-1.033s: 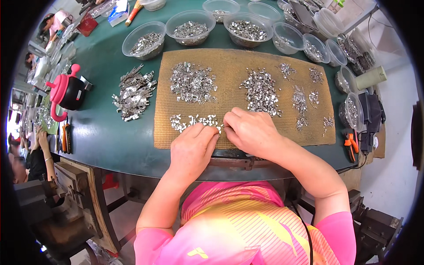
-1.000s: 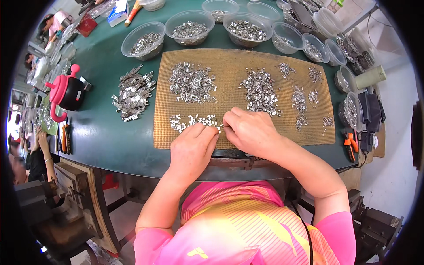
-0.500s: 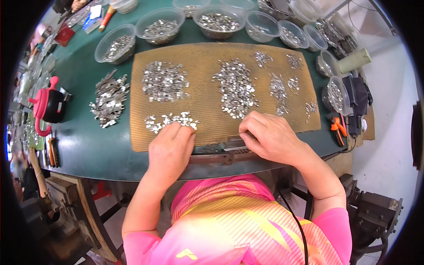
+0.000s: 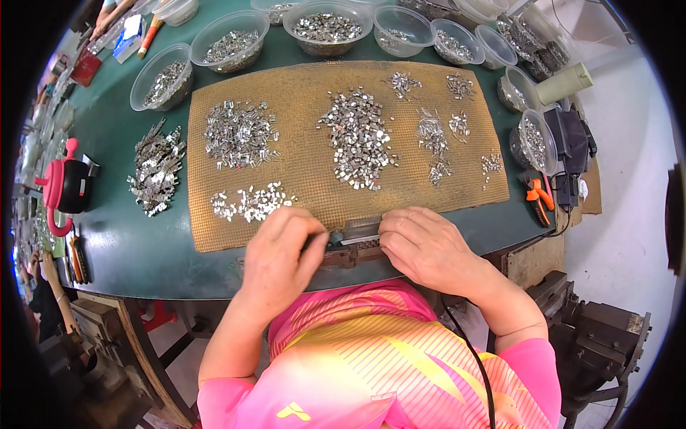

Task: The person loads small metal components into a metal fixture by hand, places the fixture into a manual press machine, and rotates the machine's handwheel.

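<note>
A dark metal bar-like fixture (image 4: 337, 258) lies along the near edge of the table, with a bright narrow strip along its top. At its left end, my left hand (image 4: 281, 250) is closed, thumb against bent fingers; whatever lies in the pinch is hidden. My right hand (image 4: 423, 245) rests at the fixture's right part, fingers bent and pressed together over it, hiding what they grip. Just beyond my left hand, a small pile of shiny flat metal pieces (image 4: 257, 202) sits on the brown ribbed mat (image 4: 300, 171).
More piles of small metal parts (image 4: 357, 139) cover the mat. Clear plastic bowls (image 4: 329, 28) of parts ring its far side. Left lie a heap of metal strips (image 4: 157, 168) and a pink-and-black pot (image 4: 64, 186). Orange-handled pliers (image 4: 539, 200) lie at right.
The whole view has shifted a little. My left hand has moved right, away from the near pile and toward the fixture. My right hand has come down and nearer, onto the fixture.
</note>
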